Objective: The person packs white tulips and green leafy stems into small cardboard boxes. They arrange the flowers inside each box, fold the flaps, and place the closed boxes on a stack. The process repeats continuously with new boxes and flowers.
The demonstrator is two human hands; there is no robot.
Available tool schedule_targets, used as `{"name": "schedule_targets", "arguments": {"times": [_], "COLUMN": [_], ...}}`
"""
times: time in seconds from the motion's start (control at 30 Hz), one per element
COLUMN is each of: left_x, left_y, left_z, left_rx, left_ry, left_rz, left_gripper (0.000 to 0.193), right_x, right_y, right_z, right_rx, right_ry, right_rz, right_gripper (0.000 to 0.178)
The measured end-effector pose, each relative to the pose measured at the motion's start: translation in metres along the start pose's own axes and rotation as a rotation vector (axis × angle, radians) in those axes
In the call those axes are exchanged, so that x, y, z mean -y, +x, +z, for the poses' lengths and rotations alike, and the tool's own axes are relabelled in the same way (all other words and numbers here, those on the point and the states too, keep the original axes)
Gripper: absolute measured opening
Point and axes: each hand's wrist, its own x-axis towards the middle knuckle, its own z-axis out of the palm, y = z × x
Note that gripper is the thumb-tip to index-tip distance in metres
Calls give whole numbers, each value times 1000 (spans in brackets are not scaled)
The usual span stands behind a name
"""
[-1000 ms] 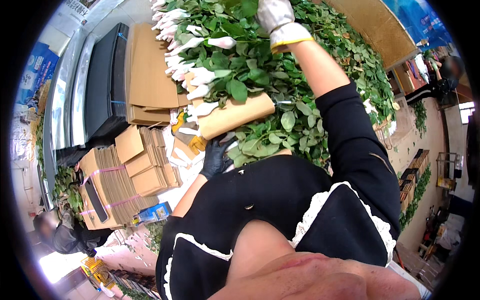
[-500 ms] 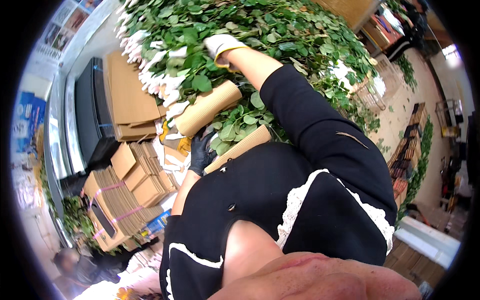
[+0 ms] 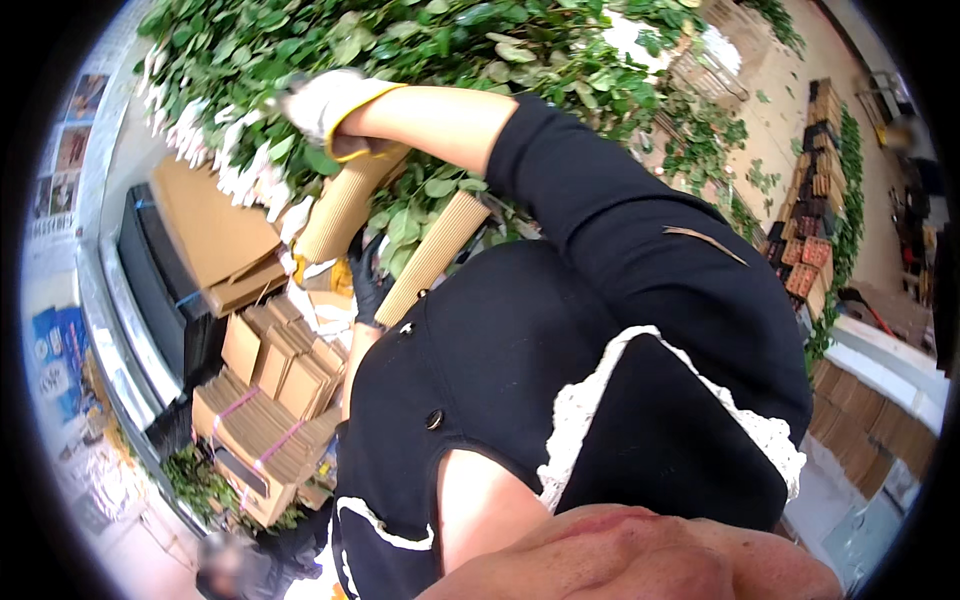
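Note:
My left hand [image 3: 370,290], in a black glove, lies at the end of a corrugated cardboard wrap [image 3: 437,258], between its two raised sides. Its fingers look stretched out and partly apart against the leafy stems [image 3: 403,230] inside the wrap. My right hand [image 3: 325,108], in a white glove with a yellow cuff, reaches over the large heap of green leafy stems [image 3: 450,45]. Its fingertips are smeared by motion and partly lost among leaves, so a grip cannot be made out. White sleeve-like covers [image 3: 215,150] sit on the stem ends at the heap's left edge.
Flat cardboard sheets [image 3: 215,225] lean at the left, above stacks of folded cardboard [image 3: 265,420] tied with pink strap. A wire basket [image 3: 710,75] and a row of boxes [image 3: 810,220] stand on the right. Another person [image 3: 235,565] is at the lower left.
My right hand has moved left across the leaf heap, toward the white-covered ends. My left hand stays at the cardboard wrap. The whole view has shifted and turned slightly.

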Motion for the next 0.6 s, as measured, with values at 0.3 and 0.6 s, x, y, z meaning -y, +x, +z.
{"name": "schedule_targets", "arguments": {"times": [0.3, 0.6], "left_x": [-3, -10], "left_y": [-9, 1], "left_z": [12, 14], "left_rx": [-80, -83], "left_ry": [-17, -41], "left_rz": [-26, -2], "left_gripper": [63, 66], "right_x": [2, -30], "right_y": [-42, 53], "right_z": [-60, -21], "right_rx": [-1, 39], "right_ry": [-293, -193], "right_rz": [-236, 65], "right_gripper": [55, 33]}}
